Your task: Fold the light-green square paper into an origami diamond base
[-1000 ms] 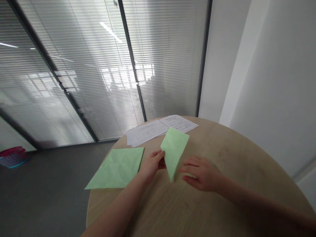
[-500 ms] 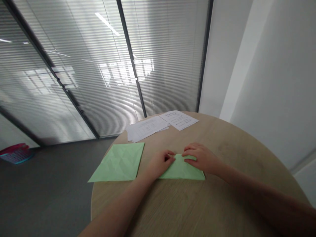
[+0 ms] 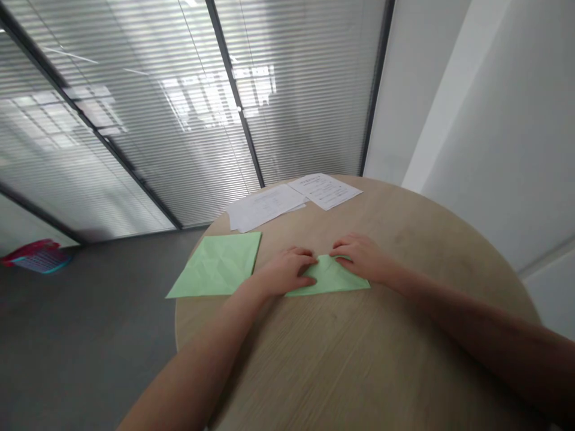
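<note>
A green sheet of paper (image 3: 336,280), folded with slanting sides and a straight near edge, lies flat in front of me. My left hand (image 3: 287,270) rests on its left part, palm down, thumb and fingers apart. Over the far right side, my right hand (image 3: 359,256) touches the paper with its fingertips, its fingers loosely spread. The two hands cover both sides of the fold, so its full outline is hidden. Left of my left hand lies green paper (image 3: 220,263) with crease marks, partly over the table's edge.
Printed white sheets (image 3: 269,206) lie at the far side of the round wooden table (image 3: 323,359). Glass partitions with blinds (image 3: 179,120) stand behind it, and a white wall (image 3: 503,149) is at the right. A red and blue basket (image 3: 40,257) sits on the floor at the left.
The view has tilted down, so the table appears higher. My left hand's fingers have opened and flattened on the folded paper; my right hand stays at its far right side.
</note>
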Motion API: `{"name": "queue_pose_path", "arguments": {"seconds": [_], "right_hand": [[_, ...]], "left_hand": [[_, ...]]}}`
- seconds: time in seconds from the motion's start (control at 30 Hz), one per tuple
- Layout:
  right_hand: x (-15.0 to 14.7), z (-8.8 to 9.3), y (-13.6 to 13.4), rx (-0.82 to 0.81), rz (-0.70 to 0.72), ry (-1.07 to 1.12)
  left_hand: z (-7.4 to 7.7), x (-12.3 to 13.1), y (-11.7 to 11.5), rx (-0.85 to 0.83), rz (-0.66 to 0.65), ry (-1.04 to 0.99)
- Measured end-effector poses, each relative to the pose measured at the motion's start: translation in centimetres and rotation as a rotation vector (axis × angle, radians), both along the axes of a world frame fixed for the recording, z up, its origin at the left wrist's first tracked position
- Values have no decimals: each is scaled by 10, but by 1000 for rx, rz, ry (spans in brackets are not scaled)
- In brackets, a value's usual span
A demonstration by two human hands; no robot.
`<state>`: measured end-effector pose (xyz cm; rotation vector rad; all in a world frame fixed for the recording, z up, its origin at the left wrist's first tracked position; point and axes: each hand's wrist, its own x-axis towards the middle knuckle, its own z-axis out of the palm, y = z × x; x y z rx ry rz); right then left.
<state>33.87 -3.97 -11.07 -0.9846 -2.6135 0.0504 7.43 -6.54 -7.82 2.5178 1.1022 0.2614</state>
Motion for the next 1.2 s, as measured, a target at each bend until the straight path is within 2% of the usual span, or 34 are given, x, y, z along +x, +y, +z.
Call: {"name": "queue_pose_path", "arguments": {"seconds": [0.17, 0.33, 0.6, 0.77, 0.9, 1.07, 1.2], "right_hand": [[-8, 4, -9, 19, -94, -23], [-16, 0, -17, 16, -52, -16], [-17, -8, -17, 14, -33, 3], [-15, -6, -15, 54, -96, -70], [-19, 0, -19, 84, -158, -114], [-24, 7, -25, 78, -222, -119], [-25, 8, -25, 71, -233, -118]], "left_hand": [[5, -1, -5, -32, 16, 57], [5, 1, -8, -66, 51, 30], [2, -1, -8, -18, 42, -11], [2, 3, -10, 61, 17, 43], [4, 6, -11, 53, 29, 2], [10, 5, -12, 60, 4, -5], [23, 7, -24, 61, 70, 49]]}}
